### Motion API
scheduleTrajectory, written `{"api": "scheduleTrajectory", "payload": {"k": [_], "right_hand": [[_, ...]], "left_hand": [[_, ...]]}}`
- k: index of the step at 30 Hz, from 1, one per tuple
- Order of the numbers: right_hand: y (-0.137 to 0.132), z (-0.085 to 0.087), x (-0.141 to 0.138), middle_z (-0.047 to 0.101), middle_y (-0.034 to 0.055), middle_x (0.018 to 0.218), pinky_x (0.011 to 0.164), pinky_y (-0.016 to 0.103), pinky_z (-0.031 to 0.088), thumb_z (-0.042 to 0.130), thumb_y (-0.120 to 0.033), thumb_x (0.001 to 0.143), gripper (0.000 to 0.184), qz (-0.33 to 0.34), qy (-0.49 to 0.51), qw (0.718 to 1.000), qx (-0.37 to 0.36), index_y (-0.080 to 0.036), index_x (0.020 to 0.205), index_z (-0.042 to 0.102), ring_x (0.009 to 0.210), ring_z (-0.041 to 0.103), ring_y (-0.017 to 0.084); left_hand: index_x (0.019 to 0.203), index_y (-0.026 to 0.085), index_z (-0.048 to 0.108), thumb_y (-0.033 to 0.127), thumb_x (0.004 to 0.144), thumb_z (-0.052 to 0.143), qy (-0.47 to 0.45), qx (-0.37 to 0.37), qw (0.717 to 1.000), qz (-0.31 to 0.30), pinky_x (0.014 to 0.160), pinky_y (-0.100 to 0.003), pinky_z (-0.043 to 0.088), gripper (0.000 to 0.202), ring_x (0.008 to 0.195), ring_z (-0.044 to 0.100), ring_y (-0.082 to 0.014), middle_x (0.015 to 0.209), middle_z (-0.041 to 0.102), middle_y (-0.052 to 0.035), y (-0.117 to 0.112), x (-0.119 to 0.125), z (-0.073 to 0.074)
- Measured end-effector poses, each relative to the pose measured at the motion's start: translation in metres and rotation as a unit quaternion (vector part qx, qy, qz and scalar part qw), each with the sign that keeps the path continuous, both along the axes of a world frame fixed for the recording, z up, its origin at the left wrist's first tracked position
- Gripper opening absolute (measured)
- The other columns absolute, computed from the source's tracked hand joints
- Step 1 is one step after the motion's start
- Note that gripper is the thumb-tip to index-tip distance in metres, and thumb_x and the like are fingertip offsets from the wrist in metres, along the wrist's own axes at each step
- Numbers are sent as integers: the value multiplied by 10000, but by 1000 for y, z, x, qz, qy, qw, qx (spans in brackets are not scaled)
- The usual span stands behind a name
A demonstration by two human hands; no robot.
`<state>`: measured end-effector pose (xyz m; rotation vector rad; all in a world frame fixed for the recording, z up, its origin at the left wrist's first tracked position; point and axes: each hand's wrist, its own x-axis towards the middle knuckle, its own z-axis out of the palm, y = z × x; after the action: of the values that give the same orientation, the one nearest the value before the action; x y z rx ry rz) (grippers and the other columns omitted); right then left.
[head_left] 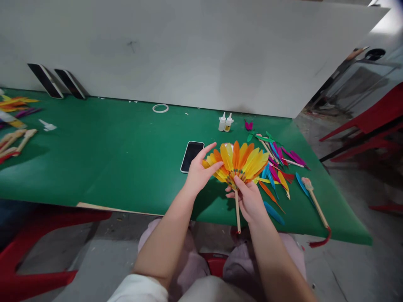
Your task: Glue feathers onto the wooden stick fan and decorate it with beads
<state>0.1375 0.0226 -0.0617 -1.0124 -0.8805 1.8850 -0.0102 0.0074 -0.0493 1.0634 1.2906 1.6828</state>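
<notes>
A fan of yellow and orange feathers (241, 161) on a thin wooden stick (237, 216) is held above the near edge of the green table (126, 159). My right hand (248, 199) is closed round the top of the stick, thumb pressing on the feather bases. My left hand (200, 172) has its fingers spread and touches the fan's left edge.
A black phone (191, 156) lies left of the fan. Two small glue bottles (225, 122) stand behind it. Loose coloured feathers (278, 161) and a wooden handle with a red tassel (316, 205) lie to the right. More feathers and sticks (15, 126) at far left. Red chairs (374, 121) on the right.
</notes>
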Motion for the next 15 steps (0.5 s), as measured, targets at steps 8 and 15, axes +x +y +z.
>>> {"api": "scheduleTrajectory", "payload": {"k": [8,15], "right_hand": [[-8,-11,11,672,24,779,486,203,543,684,-353,691,254,93,-34,995,8,-142,806,600,555,582,78],[-9,-19,24,605,-1,585,496,197,501,632,-360,741,230,103,-89,988,76,-132,763,657,501,531,77]], "left_hand": [[1188,250,546,301,681,691,25,0,999,38,793,-410,513,530,837,634,-221,1094,633,-64,2,-4,-2],[1186,257,539,315,687,686,-38,0,999,37,844,-396,488,523,864,637,-201,1006,671,-50,5,-11,-7]]}}
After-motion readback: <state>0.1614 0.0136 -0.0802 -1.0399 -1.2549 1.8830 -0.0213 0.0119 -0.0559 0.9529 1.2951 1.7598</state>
